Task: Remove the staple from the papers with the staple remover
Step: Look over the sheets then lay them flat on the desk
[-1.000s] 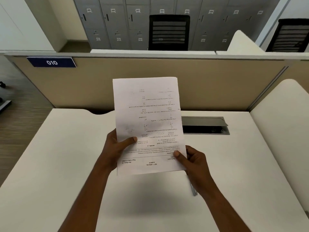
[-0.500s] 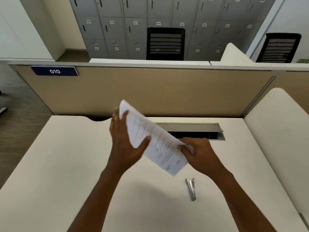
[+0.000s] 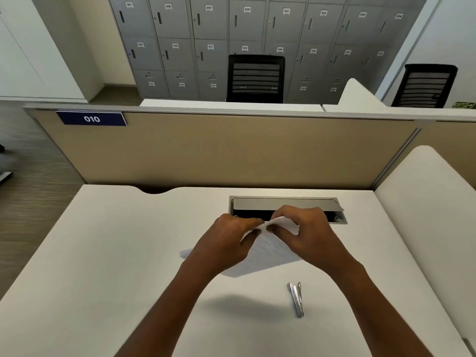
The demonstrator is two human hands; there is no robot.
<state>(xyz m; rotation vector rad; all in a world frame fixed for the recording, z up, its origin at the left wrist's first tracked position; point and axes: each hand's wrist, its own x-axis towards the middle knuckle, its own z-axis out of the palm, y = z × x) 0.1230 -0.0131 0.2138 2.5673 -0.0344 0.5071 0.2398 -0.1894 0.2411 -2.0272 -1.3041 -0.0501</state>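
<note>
The printed white papers (image 3: pixel 268 251) hang above the desk, tilted nearly flat with their far edge raised. My left hand (image 3: pixel 226 243) pinches that far edge from the left. My right hand (image 3: pixel 309 235) pinches the same edge from the right, its fingers curled over the paper. The two hands nearly touch. The staple itself is too small to make out. A metal staple remover (image 3: pixel 296 298) lies on the white desk (image 3: pixel 103 266) near me, to the right of the papers, with no hand on it.
An open grey cable tray (image 3: pixel 288 204) is set into the desk just behind my hands. A beige partition (image 3: pixel 219 153) with a blue "010" sign (image 3: pixel 91 118) closes the back. A second white desk (image 3: pixel 425 215) adjoins on the right.
The papers went from upright facing me to tilted down low over the desk. Both hands shifted to their far edge and came together. The staple remover came into view.
</note>
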